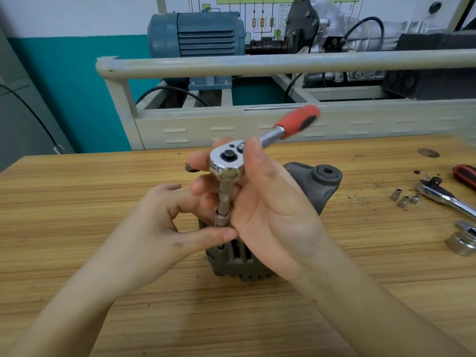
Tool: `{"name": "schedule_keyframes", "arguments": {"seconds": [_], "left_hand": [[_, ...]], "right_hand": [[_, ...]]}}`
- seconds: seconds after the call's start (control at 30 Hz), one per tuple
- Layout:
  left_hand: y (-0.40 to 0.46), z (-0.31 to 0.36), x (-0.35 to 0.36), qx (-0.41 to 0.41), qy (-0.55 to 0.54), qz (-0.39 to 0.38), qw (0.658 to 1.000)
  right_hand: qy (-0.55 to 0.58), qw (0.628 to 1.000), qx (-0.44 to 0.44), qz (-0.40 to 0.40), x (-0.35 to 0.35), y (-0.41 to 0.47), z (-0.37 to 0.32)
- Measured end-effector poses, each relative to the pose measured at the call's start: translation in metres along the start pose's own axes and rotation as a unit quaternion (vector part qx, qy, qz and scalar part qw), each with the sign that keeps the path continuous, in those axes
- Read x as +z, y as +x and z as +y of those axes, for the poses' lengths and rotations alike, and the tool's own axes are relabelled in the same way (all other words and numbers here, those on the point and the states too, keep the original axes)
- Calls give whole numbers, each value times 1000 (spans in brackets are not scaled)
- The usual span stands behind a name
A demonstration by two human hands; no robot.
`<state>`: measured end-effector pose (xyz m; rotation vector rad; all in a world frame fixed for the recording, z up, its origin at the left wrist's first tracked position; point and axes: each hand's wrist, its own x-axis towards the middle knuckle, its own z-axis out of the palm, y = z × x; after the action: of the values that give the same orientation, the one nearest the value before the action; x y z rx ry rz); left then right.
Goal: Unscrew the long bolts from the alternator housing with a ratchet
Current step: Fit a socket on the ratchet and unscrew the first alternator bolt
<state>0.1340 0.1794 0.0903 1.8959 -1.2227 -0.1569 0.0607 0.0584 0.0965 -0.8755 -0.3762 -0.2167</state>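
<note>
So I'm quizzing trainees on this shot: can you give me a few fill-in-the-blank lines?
1. The ratchet handle's grip is ____ and black.
2. The alternator stands on a ____ table.
3. The right hand grips the ratchet at its ____.
4. The loose sockets lie to the person's ____.

Missing: red; wooden; head; right

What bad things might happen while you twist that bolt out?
The right hand holds the ratchet at its head, not the red handle, so it may slip. The left hand has fingers beside the socket and could get pinched. The alternator housing stands unclamped on the table and might tip.
</note>
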Motion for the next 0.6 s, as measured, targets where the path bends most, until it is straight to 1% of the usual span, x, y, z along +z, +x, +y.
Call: {"name": "schedule_keyframes", "arguments": {"seconds": [0.2,0.37,0.47,0.6], "left_hand": [[0,3,1,-30,4,10,1000],[-1,1,0,-38,-31,18,999],[-1,1,-1,-46,-26,15,998],[-2,3,0,-31,-15,28,999]], "right_hand": [[-10,1000,-18,12,0,0,1],[-15,1000,19,15,-4,1,2],[-10,1000,26,4,-4,2,2],[-24,1000,-1,-5,-3,1,2]]}}
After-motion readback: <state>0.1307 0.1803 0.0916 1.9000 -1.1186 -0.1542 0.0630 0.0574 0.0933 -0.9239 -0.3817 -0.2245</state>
